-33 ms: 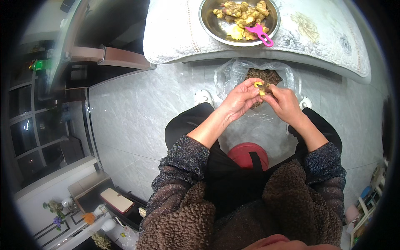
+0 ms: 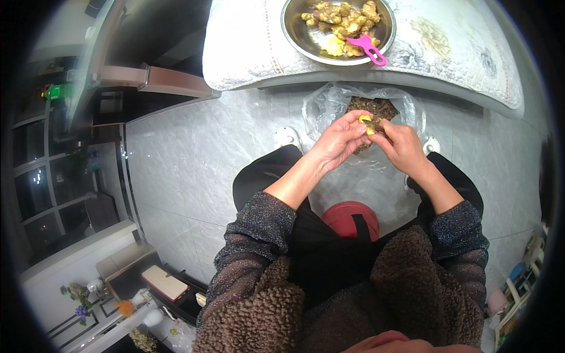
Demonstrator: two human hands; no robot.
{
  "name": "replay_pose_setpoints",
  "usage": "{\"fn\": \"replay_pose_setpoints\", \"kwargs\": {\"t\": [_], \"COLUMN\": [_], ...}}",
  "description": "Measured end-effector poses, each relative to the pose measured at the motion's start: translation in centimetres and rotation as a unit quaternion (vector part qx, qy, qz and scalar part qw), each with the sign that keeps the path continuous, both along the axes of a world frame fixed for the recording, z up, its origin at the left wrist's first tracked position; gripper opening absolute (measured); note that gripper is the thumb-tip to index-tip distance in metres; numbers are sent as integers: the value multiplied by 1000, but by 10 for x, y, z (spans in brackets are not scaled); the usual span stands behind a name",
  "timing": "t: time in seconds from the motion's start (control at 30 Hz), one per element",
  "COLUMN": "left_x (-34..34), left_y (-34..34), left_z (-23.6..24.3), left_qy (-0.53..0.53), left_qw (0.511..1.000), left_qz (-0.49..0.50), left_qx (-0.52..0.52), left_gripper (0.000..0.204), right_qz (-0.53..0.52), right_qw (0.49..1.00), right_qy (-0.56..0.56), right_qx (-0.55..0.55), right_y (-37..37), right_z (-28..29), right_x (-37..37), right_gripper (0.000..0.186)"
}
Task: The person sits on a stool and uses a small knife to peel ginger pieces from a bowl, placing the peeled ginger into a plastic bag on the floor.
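Both my hands meet over an opened clear plastic bag [image 2: 318, 109] on the floor. Between the fingertips of my left hand [image 2: 339, 140] is a small piece of ginger [image 2: 364, 119], with yellow peeled flesh showing. My right hand [image 2: 405, 148] is closed against the same piece, its thumb near the yellow flesh. A dark, narrow, pointed thing [image 2: 373, 125] lies across the ginger at the right fingertips; whether it is a blade or brown skin I cannot tell. Brown scraps [image 2: 382, 107] fill part of the bag below.
Ahead, a steel bowl [image 2: 288, 36] of ginger roots [image 2: 347, 22] stands on a quilted cloth [image 2: 241, 50], a pink peeler [image 2: 369, 47] resting inside its near rim. A red stool [image 2: 335, 219] is between my legs. Grey tiles [image 2: 170, 159] spread around.
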State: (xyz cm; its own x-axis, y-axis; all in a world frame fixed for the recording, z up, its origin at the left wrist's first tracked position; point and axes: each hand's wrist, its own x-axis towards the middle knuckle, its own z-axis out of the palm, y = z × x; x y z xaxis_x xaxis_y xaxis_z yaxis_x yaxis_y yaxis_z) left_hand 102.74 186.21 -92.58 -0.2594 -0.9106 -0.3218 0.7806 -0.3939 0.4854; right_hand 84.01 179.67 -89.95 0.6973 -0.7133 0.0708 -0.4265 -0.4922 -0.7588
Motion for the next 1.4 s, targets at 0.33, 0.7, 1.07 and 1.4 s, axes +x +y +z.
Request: {"fn": "replay_pose_setpoints", "kwargs": {"t": [0.33, 0.7, 1.07, 1.4], "left_x": [1, 3, 4, 0], "left_y": [1, -3, -2, -3], "left_z": [2, 6, 7, 9], "left_qy": [-40, -141, -161, -261], "left_qw": [999, 989, 986, 962], "left_qz": [-1, -26, 13, 45], "left_qx": [-1, -37, -29, -72], "left_gripper": [28, 27, 28, 33], "right_qz": [5, 11, -21, -33], "right_qw": [1000, 996, 996, 999], "right_qy": [-18, -14, 6, 7], "right_qx": [17, 83, 84, 12], "right_y": [2, -6, -14, -8], "right_z": [1, 1, 6, 2], "right_x": [1, -1, -4, -3], "right_gripper": [25, 29, 22, 16]}}
